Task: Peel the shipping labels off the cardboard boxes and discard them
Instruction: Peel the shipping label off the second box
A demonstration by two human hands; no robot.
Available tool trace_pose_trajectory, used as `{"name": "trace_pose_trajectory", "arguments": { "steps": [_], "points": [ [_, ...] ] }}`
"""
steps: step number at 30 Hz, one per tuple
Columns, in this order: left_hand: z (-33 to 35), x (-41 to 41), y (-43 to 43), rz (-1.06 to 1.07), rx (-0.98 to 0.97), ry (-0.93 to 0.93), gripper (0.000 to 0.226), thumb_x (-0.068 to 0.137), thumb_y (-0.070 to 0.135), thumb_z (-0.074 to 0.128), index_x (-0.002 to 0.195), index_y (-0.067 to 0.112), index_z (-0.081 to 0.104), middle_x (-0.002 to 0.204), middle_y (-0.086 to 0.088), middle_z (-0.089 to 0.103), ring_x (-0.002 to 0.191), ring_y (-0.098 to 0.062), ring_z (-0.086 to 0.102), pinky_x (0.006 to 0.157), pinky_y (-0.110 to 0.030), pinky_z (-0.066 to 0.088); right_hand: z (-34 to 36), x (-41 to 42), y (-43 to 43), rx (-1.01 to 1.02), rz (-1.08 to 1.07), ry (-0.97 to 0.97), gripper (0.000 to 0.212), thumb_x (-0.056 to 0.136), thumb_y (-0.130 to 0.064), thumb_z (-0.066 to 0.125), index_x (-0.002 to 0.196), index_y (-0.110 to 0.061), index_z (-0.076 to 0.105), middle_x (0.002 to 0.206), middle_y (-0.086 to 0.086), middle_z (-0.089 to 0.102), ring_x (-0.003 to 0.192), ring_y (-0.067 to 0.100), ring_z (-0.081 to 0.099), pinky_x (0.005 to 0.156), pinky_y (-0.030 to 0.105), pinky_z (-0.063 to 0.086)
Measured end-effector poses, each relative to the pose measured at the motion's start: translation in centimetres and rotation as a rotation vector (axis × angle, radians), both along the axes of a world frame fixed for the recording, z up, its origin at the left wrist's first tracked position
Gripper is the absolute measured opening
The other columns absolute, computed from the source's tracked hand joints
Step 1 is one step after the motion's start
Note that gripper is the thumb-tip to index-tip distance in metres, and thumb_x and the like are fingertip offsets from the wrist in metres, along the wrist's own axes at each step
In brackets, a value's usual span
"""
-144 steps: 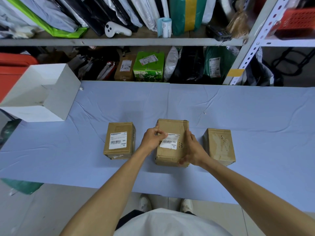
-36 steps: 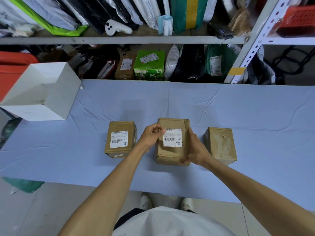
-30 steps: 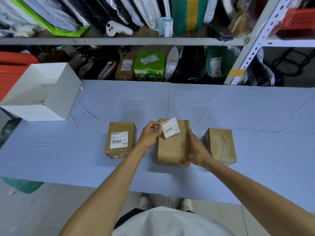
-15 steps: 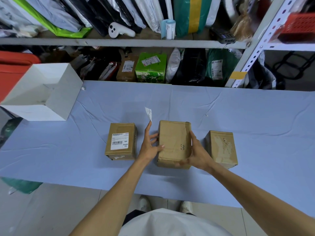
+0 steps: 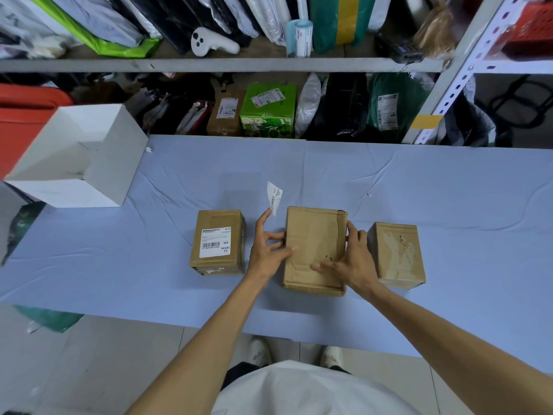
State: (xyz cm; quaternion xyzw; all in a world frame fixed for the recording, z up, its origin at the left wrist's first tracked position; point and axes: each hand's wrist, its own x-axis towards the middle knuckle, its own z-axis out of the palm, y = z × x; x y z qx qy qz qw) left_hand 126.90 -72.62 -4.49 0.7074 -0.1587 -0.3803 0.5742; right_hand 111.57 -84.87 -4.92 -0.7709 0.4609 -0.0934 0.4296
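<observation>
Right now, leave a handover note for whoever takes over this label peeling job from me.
Left hand: fingers spread, peeled label clinging to the index fingertip.
Right hand: rests on the middle box, steadying it.
Done: middle box and right box are bare.
Left to do: drop the peeled label, probably into the white bin, then peel the last label off the left box.

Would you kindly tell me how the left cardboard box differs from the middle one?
The left cardboard box bears a shipping label; the middle box has a bare top. The left box stands untouched; the left hand and right hand touch the middle box. The middle box looks larger. Both sit on the blue cloth.
</observation>
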Motion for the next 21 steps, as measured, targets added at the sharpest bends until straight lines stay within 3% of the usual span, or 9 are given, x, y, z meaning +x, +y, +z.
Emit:
{"name": "trace_pose_trajectory", "arguments": {
  "steps": [3,5,7,9,11,13,16,21],
  "points": [
    [-0.1,0.2,0.3,0.011,0.002,0.007,0.097,0.068,-0.009,0.076,0.121,0.062,0.035,0.101,-0.007,0.059,0.102,-0.025,0.067,0.095,-0.049,0.052,0.1,0.1,-0.3,-0.009,-0.006,-0.101,0.080,0.073,-0.040,0.079,0.140,-0.029,0.037,0.114,0.000,0.044,0.098,0.015,0.051,0.076,0.026,0.044],
    [-0.2,0.2,0.6,0.008,0.009,0.005,0.099,0.068,-0.010,0.076,0.126,0.057,0.034,0.102,-0.008,0.059,0.104,-0.026,0.066,0.095,-0.046,0.052,0.2,0.2,-0.4,-0.062,0.015,-0.105,0.055,0.086,-0.041,0.065,0.136,-0.031,0.043,0.110,0.001,0.047,0.095,0.015,0.055,0.075,0.025,0.041],
    [-0.2,0.2,0.8,0.002,0.025,-0.021,0.100,0.067,-0.009,0.078,0.129,0.054,0.033,0.102,-0.007,0.060,0.104,-0.027,0.065,0.093,-0.042,0.053,0.5,0.3,-0.4,-0.079,0.021,-0.079,0.049,0.092,-0.043,0.056,0.137,-0.030,0.042,0.111,0.000,0.047,0.099,0.018,0.057,0.078,0.025,0.040],
    [-0.2,0.3,0.7,-0.001,0.031,-0.039,0.101,0.066,-0.008,0.079,0.130,0.053,0.033,0.099,-0.005,0.060,0.101,-0.026,0.066,0.092,-0.042,0.054,0.7,0.5,-0.2,-0.046,0.029,-0.002,0.077,0.081,-0.050,0.067,0.144,-0.025,0.030,0.119,0.001,0.042,0.105,0.021,0.055,0.082,0.031,0.046],
    [-0.1,0.4,0.4,-0.007,0.034,-0.050,0.101,0.065,-0.007,0.080,0.130,0.055,0.033,0.098,-0.006,0.061,0.100,-0.027,0.066,0.093,-0.042,0.054,0.9,0.7,0.2,-0.042,0.066,0.137,0.125,0.057,-0.060,0.081,0.151,-0.022,0.007,0.130,0.004,0.033,0.110,0.023,0.050,0.087,0.039,0.051],
    [0.0,0.4,0.1,-0.012,0.039,-0.069,0.102,0.064,-0.005,0.081,0.127,0.059,0.033,0.102,-0.009,0.061,0.101,-0.026,0.066,0.094,-0.042,0.053,0.9,0.7,0.5,-0.069,0.108,0.216,0.154,0.042,-0.062,0.087,0.150,-0.025,-0.016,0.134,0.006,0.027,0.113,0.025,0.049,0.085,0.039,0.052],
    [-0.1,0.6,0.1,-0.015,0.041,-0.075,0.103,0.064,-0.005,0.081,0.122,0.066,0.033,0.103,-0.010,0.060,0.101,-0.027,0.066,0.093,-0.046,0.053,0.5,0.5,0.7,-0.073,0.151,0.171,0.160,0.038,-0.060,0.089,0.144,-0.033,-0.028,0.131,0.005,0.026,0.109,0.026,0.050,0.080,0.036,0.051],
    [-0.4,0.9,0.5,0.007,0.043,-0.053,0.104,0.065,-0.008,0.079,0.122,0.065,0.033,0.099,-0.008,0.059,0.098,-0.026,0.067,0.092,-0.047,0.054,0.0,0.8,0.6,-0.075,0.167,0.104,0.150,0.047,-0.052,0.090,0.148,-0.036,-0.020,0.128,0.005,0.030,0.098,0.024,0.050,0.082,0.039,0.052]
  ]
}}
